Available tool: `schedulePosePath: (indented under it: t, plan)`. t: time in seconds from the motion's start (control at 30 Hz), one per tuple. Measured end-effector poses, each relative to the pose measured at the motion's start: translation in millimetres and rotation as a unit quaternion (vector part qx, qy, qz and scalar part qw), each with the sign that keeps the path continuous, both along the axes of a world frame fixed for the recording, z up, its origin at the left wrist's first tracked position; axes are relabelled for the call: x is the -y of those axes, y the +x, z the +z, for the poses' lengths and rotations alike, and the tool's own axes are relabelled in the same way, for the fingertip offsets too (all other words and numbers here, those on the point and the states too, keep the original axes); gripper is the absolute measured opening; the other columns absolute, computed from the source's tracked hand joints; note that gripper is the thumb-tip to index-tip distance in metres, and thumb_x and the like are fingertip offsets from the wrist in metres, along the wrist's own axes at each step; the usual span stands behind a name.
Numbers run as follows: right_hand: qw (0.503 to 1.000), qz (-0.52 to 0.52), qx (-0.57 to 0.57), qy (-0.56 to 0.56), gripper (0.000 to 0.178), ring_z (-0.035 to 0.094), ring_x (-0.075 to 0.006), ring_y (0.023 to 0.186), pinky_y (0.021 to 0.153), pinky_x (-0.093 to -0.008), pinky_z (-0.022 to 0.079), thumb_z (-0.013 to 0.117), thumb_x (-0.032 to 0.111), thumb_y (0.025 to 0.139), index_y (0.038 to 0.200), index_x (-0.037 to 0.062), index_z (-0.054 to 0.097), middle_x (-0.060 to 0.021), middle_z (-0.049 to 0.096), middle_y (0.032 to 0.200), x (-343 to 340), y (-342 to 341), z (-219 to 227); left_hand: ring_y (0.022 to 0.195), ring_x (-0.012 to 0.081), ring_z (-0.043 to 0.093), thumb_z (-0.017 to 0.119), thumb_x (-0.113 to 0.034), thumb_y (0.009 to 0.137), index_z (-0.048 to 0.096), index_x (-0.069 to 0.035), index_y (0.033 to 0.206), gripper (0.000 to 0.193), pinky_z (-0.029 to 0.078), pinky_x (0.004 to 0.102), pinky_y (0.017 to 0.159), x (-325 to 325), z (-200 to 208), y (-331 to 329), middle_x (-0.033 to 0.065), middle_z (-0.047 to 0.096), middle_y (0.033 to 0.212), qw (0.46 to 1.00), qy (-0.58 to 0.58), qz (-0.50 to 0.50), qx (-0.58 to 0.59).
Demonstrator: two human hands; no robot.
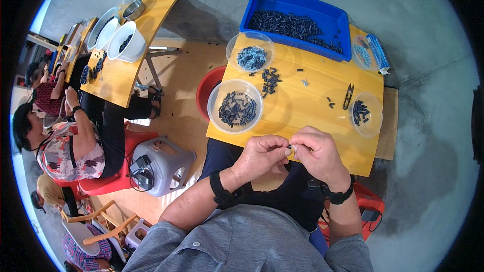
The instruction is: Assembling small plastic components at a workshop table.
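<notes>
My left hand (264,155) is closed in a pinch on a small black piece (289,147), held just off the table's near edge. Against its other end my right hand (317,152) is pinched too; what those fingertips hold is too small to make out. Closest to my left hand stands a clear round tub (216,120) with loose small black cylindrical pieces (236,111) in it. Thread snips (348,96) with dark handles lie on the table beyond my right hand, beside a clear tub (374,127) holding more black pieces.
On the yellow table (307,106), a blue bin (297,4) of black pieces stands at the far side. A clear tub (237,41) holds light-blue bits; a smaller one (374,56) sits by a blue box (379,54). Left are a red bucket (203,88) and a seated person (80,146).
</notes>
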State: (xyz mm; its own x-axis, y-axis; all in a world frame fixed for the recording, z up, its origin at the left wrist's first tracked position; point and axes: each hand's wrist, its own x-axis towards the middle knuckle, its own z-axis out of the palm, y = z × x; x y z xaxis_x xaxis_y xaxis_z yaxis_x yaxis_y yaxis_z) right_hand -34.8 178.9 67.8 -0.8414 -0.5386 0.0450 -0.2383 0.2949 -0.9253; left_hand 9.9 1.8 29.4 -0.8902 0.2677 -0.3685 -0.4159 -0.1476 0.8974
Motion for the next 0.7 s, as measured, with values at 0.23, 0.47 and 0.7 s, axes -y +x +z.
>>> schedulePosePath:
  t: [0.23, 0.47, 0.7]
  plan:
    - [0.999, 0.002, -0.049, 0.020, 0.006, 0.059, -0.0267, 0.064, 0.057, -0.0335, 0.046, 0.058, -0.003, 0.079, 0.083, -0.0015, 0.063, -0.0136, 0.058, 0.073, 4, -2, 10, 0.071, 0.0076, 0.062, 0.062, -0.004, 0.088, 0.065, 0.002, 0.093, 0.009, 0.052, 0.0214, 0.066, 0, 2, -2, 0.0024, 0.065, 0.080, 1.000, 0.014, -0.003, 0.010]
    - [0.998, -0.053, 0.017, -0.023, 0.012, 0.059, -0.0178, 0.066, 0.058, -0.0275, 0.047, 0.058, -0.007, 0.078, 0.089, -0.0026, 0.060, -0.0099, 0.058, 0.078, 1, -4, 7, 0.070, 0.0074, 0.061, 0.061, -0.004, 0.088, 0.065, 0.001, 0.092, 0.008, 0.052, 0.0210, 0.064, -2, 8, -14, 0.0024, 0.065, 0.078, 0.999, 0.010, 0.005, -0.044]
    - [0.997, -0.057, 0.033, -0.046, 0.009, 0.061, -0.0179, 0.069, 0.060, -0.0271, 0.048, 0.060, -0.007, 0.077, 0.085, -0.0018, 0.061, -0.0097, 0.060, 0.077, -4, -8, 7, 0.070, 0.0072, 0.061, 0.061, -0.004, 0.089, 0.066, 0.001, 0.090, 0.007, 0.052, 0.0212, 0.063, -4, 9, -19, 0.0024, 0.065, 0.077, 0.998, 0.017, 0.004, -0.061]
